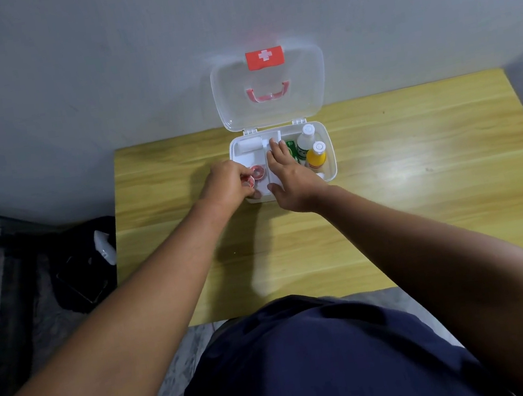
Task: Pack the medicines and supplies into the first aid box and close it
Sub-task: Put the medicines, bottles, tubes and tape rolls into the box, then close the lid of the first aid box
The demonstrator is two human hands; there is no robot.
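Here a red tape roll (252, 180), pinched in the left hand (227, 182), is being set into the first aid box (330, 153), steadied by the flat, open-fingered right hand (286, 170); release and lid (271, 88) closure are judged next.

First aid box (332, 167) sits on surface (422, 190), upper centre of frame, back edge near wall. Lid (311, 88) stands open behind box, leaning on wall. Inside: tray (256, 158) in left half w/ gauze roll (249, 144) at its back-left corner & tape roll (258, 174) toward front. Right half: two bottles, one (307, 139) behind the other (316, 155), green pack (292, 149) just left of them. Left hand (225, 182) at box's front-left corner, touching a second tape roll (249, 181). Right hand (287, 173) lies over box middle. Dark bag (87, 268) on floor, left of surface.
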